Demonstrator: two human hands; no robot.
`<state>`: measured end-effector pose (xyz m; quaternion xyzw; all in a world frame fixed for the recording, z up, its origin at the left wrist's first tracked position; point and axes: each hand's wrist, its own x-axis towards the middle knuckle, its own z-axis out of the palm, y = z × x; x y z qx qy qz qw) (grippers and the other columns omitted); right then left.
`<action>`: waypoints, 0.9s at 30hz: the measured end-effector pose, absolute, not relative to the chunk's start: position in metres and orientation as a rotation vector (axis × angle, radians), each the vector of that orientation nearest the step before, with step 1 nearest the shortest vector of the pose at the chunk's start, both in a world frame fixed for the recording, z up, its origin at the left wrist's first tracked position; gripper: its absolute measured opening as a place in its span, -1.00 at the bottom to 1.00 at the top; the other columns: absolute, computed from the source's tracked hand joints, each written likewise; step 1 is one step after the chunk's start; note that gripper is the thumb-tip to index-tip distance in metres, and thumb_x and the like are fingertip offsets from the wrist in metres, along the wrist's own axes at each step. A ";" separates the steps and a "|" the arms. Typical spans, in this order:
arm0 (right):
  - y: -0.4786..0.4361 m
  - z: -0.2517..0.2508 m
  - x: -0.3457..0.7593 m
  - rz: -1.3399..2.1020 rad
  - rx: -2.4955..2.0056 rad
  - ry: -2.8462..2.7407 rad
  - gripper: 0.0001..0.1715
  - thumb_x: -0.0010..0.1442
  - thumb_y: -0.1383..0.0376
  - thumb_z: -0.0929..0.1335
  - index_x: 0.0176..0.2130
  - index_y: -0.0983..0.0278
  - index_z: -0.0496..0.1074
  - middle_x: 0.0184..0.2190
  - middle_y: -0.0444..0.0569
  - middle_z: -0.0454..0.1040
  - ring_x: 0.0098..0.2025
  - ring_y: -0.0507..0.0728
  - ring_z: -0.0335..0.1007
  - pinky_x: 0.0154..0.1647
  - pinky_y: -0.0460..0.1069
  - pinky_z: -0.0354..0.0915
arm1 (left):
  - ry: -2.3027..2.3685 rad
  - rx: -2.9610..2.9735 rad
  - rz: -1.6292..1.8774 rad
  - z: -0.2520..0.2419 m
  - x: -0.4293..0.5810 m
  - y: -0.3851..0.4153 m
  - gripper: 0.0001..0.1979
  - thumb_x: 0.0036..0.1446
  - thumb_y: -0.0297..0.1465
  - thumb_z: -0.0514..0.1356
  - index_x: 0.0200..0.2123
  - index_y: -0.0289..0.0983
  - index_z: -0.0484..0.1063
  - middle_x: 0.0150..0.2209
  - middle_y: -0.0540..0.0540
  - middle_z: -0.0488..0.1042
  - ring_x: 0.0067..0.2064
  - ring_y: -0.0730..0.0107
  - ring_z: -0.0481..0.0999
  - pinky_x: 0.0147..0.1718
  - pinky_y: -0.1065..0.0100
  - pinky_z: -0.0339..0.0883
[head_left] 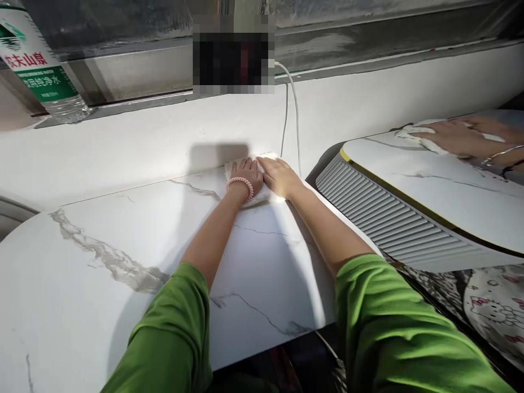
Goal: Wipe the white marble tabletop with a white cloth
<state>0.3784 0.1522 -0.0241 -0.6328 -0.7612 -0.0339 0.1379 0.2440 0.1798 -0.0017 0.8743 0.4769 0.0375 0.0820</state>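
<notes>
Both my arms, in green sleeves, reach forward over a white marble-pattern tabletop [123,256]. My left hand [248,173], with a pink bead bracelet on the wrist, lies flat with fingers together on a white cloth [257,196] at the table's far edge. My right hand [278,174] presses flat on the same cloth right beside it. The cloth is mostly hidden under the hands.
A white wall ledge [143,139] runs behind the table. A water bottle [39,65] stands at upper left. A white cable [295,114] hangs down the ledge. At right, another person's hand [454,136] presses a cloth on a second marble table [442,191] with a ribbed side.
</notes>
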 end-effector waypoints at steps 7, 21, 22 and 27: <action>0.082 -0.024 0.345 -0.186 -1.834 -2.267 -0.33 0.32 0.31 0.08 0.33 0.54 0.15 0.34 0.23 0.20 0.39 0.26 0.08 0.40 0.25 0.02 | 1.402 2.638 0.117 -0.001 0.208 0.108 -0.40 0.38 -0.38 -0.26 0.42 -0.48 -0.07 0.45 -0.19 -0.07 0.47 0.23 -0.14 0.41 0.01 -0.30; -0.088 -0.024 0.265 -0.338 -1.685 -2.334 -0.35 0.35 0.33 0.06 0.26 0.64 0.25 0.28 0.35 0.28 0.37 0.37 0.11 0.37 0.28 0.07 | 1.339 2.688 0.095 0.004 0.122 -0.057 -0.41 0.38 -0.35 -0.14 0.40 -0.47 0.01 0.44 -0.25 -0.02 0.46 0.14 -0.10 0.41 -0.02 -0.25; -0.087 -0.022 0.265 -0.330 -1.676 -2.342 -0.35 0.34 0.33 0.06 0.25 0.63 0.27 0.26 0.34 0.31 0.35 0.36 0.15 0.36 0.27 0.09 | 1.338 2.691 0.099 0.004 0.120 -0.058 -0.41 0.38 -0.35 -0.14 0.39 -0.47 0.02 0.44 -0.25 -0.02 0.46 0.14 -0.09 0.41 -0.02 -0.25; -0.059 -0.017 0.268 -0.237 -1.622 -2.369 -0.36 0.32 0.30 0.09 0.22 0.62 0.29 0.22 0.34 0.36 0.28 0.36 0.25 0.31 0.26 0.15 | 1.360 2.654 0.070 0.004 0.120 -0.037 -0.41 0.37 -0.36 -0.14 0.39 -0.50 0.01 0.43 -0.26 -0.01 0.46 0.14 -0.08 0.41 0.00 -0.27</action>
